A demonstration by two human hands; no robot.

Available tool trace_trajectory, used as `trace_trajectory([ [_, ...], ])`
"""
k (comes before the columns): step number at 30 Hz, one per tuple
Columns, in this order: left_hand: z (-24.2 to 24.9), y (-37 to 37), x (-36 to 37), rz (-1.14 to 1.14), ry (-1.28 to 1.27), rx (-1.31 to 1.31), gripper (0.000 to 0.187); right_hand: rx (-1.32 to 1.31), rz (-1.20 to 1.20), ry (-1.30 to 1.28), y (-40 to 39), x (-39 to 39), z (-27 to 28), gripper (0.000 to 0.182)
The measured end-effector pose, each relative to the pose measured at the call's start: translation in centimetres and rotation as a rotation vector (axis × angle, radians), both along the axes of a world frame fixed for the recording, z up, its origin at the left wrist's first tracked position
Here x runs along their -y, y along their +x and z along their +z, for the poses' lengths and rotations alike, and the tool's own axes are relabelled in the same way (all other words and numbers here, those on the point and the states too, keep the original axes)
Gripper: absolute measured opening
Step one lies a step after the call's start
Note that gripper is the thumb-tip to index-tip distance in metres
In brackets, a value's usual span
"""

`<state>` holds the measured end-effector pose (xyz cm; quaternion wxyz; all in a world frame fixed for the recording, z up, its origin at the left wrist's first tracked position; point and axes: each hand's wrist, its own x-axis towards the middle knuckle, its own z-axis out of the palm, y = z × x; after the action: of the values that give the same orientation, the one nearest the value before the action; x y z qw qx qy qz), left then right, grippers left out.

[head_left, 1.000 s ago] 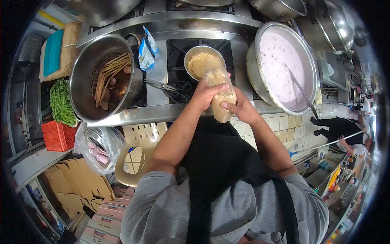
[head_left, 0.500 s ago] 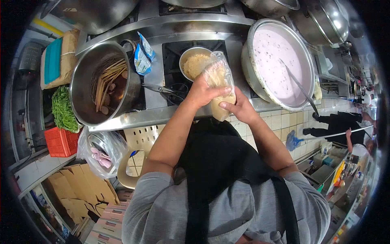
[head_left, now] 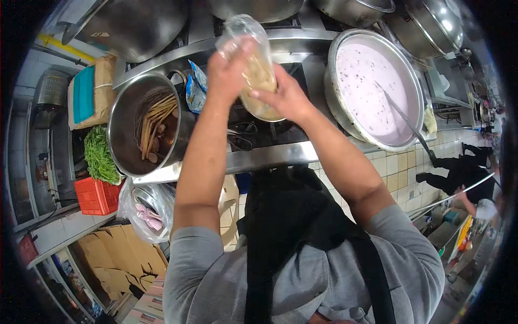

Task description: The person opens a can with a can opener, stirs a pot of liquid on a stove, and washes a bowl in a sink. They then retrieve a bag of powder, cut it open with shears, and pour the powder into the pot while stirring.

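Note:
A clear plastic bag (head_left: 260, 73) with a beige, crumbly-looking content is held up over the small metal bowl (head_left: 264, 116) on the stove, hiding most of the bowl. My left hand (head_left: 229, 73) grips the bag's upper left side, its fingers blurred by motion. Lower down on the right side, my right hand (head_left: 286, 94) is closed on the bag, thumb across its front. Scissors (head_left: 242, 132) lie on the stove just below the bowl, partly hidden by my left forearm.
A big pot (head_left: 121, 127) with sticks and brown liquid stands left, near a blue packet (head_left: 195, 94). On the right is a large basin (head_left: 333, 81) of pale pink liquid with a ladle (head_left: 402, 113). A person (head_left: 458, 175) holds a long pole at far right.
Both hands and the bag have moved forward and left, and the bag now covers most of the bowl. My left hand is higher on the bag. The person at far right has shifted slightly.

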<state>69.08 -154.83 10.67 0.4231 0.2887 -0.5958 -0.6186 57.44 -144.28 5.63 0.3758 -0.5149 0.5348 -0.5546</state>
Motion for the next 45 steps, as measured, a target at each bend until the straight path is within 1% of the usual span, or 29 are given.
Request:
trace_trajectory([
  [1,0.5,0.0,1.0,0.074,0.057,0.068,0.027,0.004,-0.003,0.000,-0.2,1.2,0.3,0.070],
  [2,0.3,0.1,2.1,0.070,0.058,0.073,0.027,-0.109,-0.042,0.000,-0.4,2.3,0.7,0.069],
  [3,-0.2,0.1,3.2,0.060,0.046,0.037,0.027,-0.223,-0.083,0.001,-0.6,2.8,1.0,0.068],
  [4,-0.8,-0.1,4.6,0.049,0.032,-0.003,0.028,-0.223,-0.089,0.001,-0.9,2.3,1.8,0.068],
  [6,-4.5,-0.6,7.7,0.040,0.069,-0.021,0.031,-0.365,-0.180,0.001,-2.0,-0.2,4.1,0.064],
  [8,-7.7,-0.6,9.9,0.111,0.019,0.144,0.029,-0.491,-0.261,-0.004,-4.0,-4.4,7.1,0.053],
  [9,-9.0,-0.5,10.8,0.107,0.026,0.140,0.029,-0.565,-0.310,-0.027,-5.7,-6.6,8.0,0.049],
  [10,-10.2,-0.3,11.6,0.153,0.004,0.167,0.030,-0.529,-0.393,0.028,-7.4,-8.9,8.9,0.046],
  [12,-10.5,-0.2,12.9,0.191,-0.015,0.195,0.031,-0.633,-0.586,0.148,-12.7,-14.1,9.1,0.043],
  [14,-9.2,-0.1,14.4,0.283,-0.119,0.423,0.032,-0.733,-0.739,0.338,-18.2,-19.3,8.9,0.043],
  [16,-10.4,-0.1,17.5,0.253,-0.181,0.408,0.037,-0.995,-0.837,0.509,-22.4,-23.9,8.6,0.044],
  [17,-10.3,-0.2,18.2,0.212,-0.280,0.568,0.042,-0.995,-0.840,0.509,-24.3,-25.6,8.2,0.044],
  [18,-10.2,-0.2,18.5,0.164,-0.379,0.728,0.049,-1.071,-0.793,0.663,-25.8,-27.4,7.8,0.041],
  [19,-9.8,0.0,18.7,0.158,-0.381,0.727,0.049,-1.143,-0.741,0.818,-26.1,-28.2,7.4,0.039],
  [21,-9.1,-0.3,18.7,0.015,-0.514,1.289,0.062,-1.067,-0.720,0.859,-26.8,-29.7,5.9,0.036],
  [22,-7.9,-0.1,17.3,0.072,-0.600,1.291,0.071,-0.997,-0.699,0.890,-27.5,-30.4,5.2,0.034],
  [23,-5.8,0.0,16.3,-0.015,-0.507,1.331,0.072,-0.925,-0.656,0.880,-29.1,-31.3,3.8,0.030],
  [24,-5.0,0.2,15.6,-0.011,-0.546,1.313,0.072,-0.981,-0.686,0.949,-27.3,-30.0,5.1,0.032],
  [25,-4.4,0.5,14.8,0.017,-0.621,1.300,0.074,-1.058,-0.700,0.862,-27.4,-30.1,4.7,0.032],
  [26,-4.3,0.7,14.9,-0.020,-0.555,1.351,0.073,-1.058,-0.723,0.869,-27.1,-29.8,5.1,0.032],
  [29,-2.3,2.6,9.1,0.269,-0.616,1.086,0.064,-1.021,-0.687,0.929,-25.6,-28.9,5.9,0.032],
  [31,-5.9,4.3,7.8,0.492,-0.698,0.899,0.054,-1.092,-0.467,0.981,-25.2,-28.9,6.4,0.029],
  [33,-6.6,5.1,3.2,0.298,-0.345,0.914,0.046,-1.072,-0.424,0.907,-24.3,-29.3,7.4,0.028],
  [35,-11.9,5.7,0.6,0.142,-0.341,1.021,0.042,-1.060,-0.380,0.834,-23.0,-29.8,9.5,0.027],
  [36,-16.9,5.9,0.1,0.112,-0.118,0.886,0.038,-1.064,-0.408,0.835,-22.1,-30.0,11.0,0.026],
  [37,-14.8,4.6,-2.7,0.107,0.271,0.749,0.037,-1.067,-0.440,0.837,-21.1,-30.1,12.7,0.026],
  [38,-16.1,4.2,-3.2,0.116,0.374,0.683,0.036,-1.047,-0.445,0.990,-20.2,-29.8,15.0,0.029],
  [40,-16.3,3.9,-3.9,0.106,0.637,0.430,0.032,-0.976,-0.499,0.976,-18.5,-30.8,18.3,0.032],
  [45,-16.6,3.0,-4.5,0.071,0.660,0.306,0.028,-0.962,-0.490,0.981,-16.0,-34.0,22.1,0.036],
])
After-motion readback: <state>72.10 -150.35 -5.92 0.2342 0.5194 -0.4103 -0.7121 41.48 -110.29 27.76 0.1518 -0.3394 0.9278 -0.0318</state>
